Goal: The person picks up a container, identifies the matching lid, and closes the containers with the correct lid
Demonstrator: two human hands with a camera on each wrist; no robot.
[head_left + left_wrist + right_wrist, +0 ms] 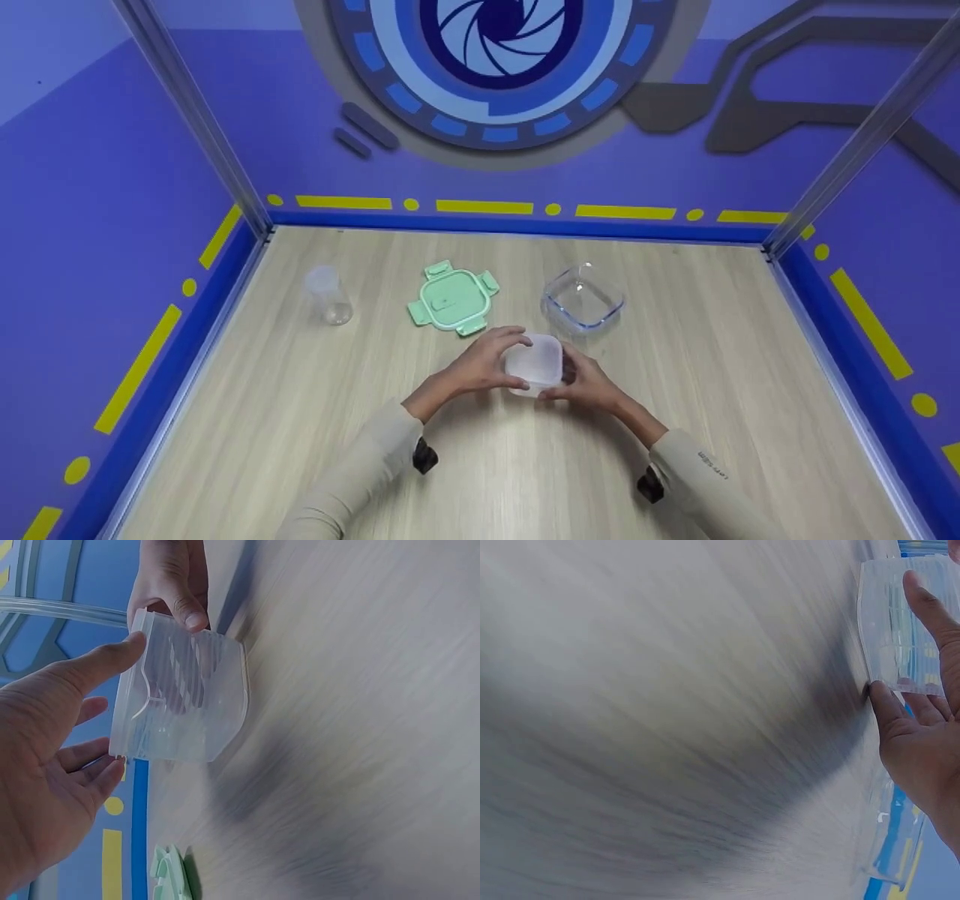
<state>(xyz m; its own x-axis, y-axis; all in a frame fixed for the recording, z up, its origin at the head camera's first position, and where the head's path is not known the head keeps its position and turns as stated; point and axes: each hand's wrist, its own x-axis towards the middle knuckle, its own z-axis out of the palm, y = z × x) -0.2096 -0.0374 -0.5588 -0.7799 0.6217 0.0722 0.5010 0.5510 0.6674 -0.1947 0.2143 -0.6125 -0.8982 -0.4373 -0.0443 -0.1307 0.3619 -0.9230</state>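
Observation:
Between both hands, a small translucent plastic container [534,363] with a frosted white top stands low over the wooden table. My left hand [486,361] grips its upper rim from the left; in the left wrist view the thumb [120,654] lies on one side of the rim and the fingers on another. On the right, my right hand [589,379] holds the container's side wall. In the right wrist view the right thumb [928,607] lies along the wall, with fingertips by the base. Whether the base touches the table I cannot tell.
A mint green snap lid [454,300] with side flaps lies behind the left hand. The square clear glass container [583,304] stands behind the right hand. A clear bottle-like container with a whitish top [327,292] is at the far left. Blue panels [487,184] enclose the table's back and sides.

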